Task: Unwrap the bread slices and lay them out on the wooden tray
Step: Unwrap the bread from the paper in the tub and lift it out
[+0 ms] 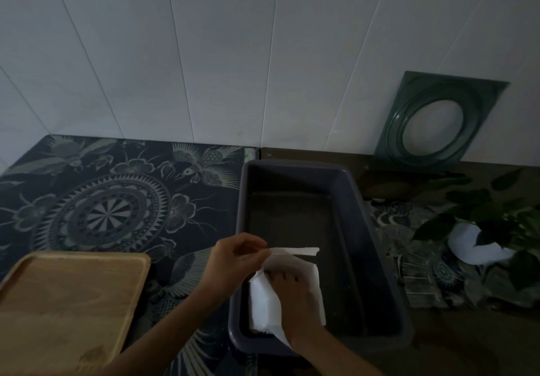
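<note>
In dim light, the left hand (233,254) pinches up a flap of white wrapper (287,291) lying in a dark plastic tub (365,229), while the right hand (292,296) presses on it. A bare wooden tray (67,302) sits to the left on a patterned mat (117,200).

Mat (111,200): open between wooden tray (67,302) and dark bin (359,229)
Bin walls: hem both hands
Right: plant (496,217) crowds counter

Wooden tray (70,302): pale tan, visible grain. Counter mat (117,200): dark navy with a grey-green mandala, birds and flowers. Bin (377,258) dull purple-grey; wrapper (263,302) in it white; wall tiles (204,54) white; square frame (438,118) dark green.
</note>
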`<state>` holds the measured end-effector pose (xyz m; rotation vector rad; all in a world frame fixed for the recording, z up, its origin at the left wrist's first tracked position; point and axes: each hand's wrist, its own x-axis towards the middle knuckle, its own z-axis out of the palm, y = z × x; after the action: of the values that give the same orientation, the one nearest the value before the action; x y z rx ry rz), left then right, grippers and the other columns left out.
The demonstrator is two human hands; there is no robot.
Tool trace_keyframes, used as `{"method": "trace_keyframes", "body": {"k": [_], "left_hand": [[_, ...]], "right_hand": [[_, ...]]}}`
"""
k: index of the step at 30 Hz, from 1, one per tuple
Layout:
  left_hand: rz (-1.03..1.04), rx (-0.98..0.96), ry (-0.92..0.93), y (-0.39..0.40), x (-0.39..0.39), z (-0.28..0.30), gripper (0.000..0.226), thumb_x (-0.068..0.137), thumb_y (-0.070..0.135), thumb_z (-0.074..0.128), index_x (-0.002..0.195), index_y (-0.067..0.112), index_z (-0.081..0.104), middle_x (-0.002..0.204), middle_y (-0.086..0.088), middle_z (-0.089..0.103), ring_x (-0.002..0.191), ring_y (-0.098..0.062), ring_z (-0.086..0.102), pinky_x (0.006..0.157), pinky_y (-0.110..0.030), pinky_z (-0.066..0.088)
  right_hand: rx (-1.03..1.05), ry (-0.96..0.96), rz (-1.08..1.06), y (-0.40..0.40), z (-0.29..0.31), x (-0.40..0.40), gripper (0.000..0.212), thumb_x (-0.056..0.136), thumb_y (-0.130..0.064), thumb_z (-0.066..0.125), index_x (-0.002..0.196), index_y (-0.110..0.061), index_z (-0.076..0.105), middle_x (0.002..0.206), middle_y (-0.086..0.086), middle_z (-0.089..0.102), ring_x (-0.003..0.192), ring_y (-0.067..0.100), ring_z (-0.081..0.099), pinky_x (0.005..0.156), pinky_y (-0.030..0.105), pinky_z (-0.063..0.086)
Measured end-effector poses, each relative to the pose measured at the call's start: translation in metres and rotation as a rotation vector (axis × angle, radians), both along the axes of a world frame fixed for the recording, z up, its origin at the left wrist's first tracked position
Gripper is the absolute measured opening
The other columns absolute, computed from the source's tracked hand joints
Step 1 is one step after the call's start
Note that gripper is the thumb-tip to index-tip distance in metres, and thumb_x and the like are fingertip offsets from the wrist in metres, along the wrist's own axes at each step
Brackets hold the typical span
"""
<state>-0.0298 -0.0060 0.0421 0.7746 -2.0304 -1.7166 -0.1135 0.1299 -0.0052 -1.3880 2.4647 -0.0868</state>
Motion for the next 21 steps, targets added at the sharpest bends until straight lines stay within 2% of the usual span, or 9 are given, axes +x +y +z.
{"method": "trace_keyframes", "body": {"k": [4,8,10,14,17,21], "left_hand": [[0.018,-0.009,0.021,-0.001,-0.001,-0.001,0.011,0.083,0.021,0.082,0.093,0.022,0.078,0.087,-0.005,0.080,0.081,-0.020,0.078,0.079,-0.043,0.065],[0.028,-0.061,0.007,-0.003,0.000,-0.003,0.009,0.080,0.023,0.085,0.086,0.027,0.079,0.087,0.004,0.080,0.082,-0.011,0.077,0.076,-0.030,0.063],[0.033,-0.071,0.001,-0.003,0.001,-0.003,0.010,0.080,0.023,0.085,0.085,0.027,0.078,0.087,0.005,0.080,0.083,-0.011,0.077,0.075,-0.030,0.063],[0.049,-0.082,-0.005,-0.005,0.002,-0.003,0.008,0.080,0.022,0.084,0.085,0.025,0.078,0.086,0.003,0.079,0.083,-0.012,0.077,0.076,-0.031,0.064],[0.060,-0.074,-0.001,-0.006,0.002,-0.003,0.008,0.080,0.022,0.084,0.084,0.025,0.078,0.086,0.003,0.080,0.082,-0.012,0.077,0.073,-0.029,0.063],[0.064,-0.076,-0.003,-0.009,0.002,-0.004,0.009,0.080,0.021,0.084,0.084,0.027,0.079,0.086,0.004,0.080,0.082,-0.012,0.077,0.072,-0.027,0.062]], "right_hand": [[0.010,0.114,0.052,0.006,0.021,-0.002,0.072,0.092,-0.046,0.065,0.150,-0.012,0.038,0.152,0.011,0.047,0.136,0.029,0.047,0.116,0.043,0.033],[0.042,0.205,0.048,0.007,0.043,-0.005,0.056,0.095,-0.032,0.064,0.145,-0.014,0.045,0.145,0.013,0.055,0.128,0.031,0.054,0.111,0.044,0.040],[0.000,0.210,0.056,0.012,0.054,-0.005,0.052,0.095,-0.030,0.064,0.142,-0.015,0.048,0.143,0.012,0.057,0.127,0.030,0.055,0.111,0.044,0.041],[-0.072,0.213,0.067,0.020,0.077,-0.002,0.055,0.091,-0.030,0.069,0.140,-0.022,0.047,0.142,0.006,0.057,0.130,0.027,0.052,0.110,0.042,0.042],[-0.099,0.222,0.091,0.025,0.094,-0.002,0.051,0.090,-0.029,0.066,0.137,-0.028,0.046,0.136,0.001,0.060,0.123,0.024,0.055,0.099,0.037,0.045],[-0.085,0.215,0.086,0.029,0.122,-0.007,0.059,0.086,-0.038,0.068,0.139,-0.033,0.042,0.132,-0.002,0.059,0.119,0.023,0.055,0.092,0.038,0.045]]}}
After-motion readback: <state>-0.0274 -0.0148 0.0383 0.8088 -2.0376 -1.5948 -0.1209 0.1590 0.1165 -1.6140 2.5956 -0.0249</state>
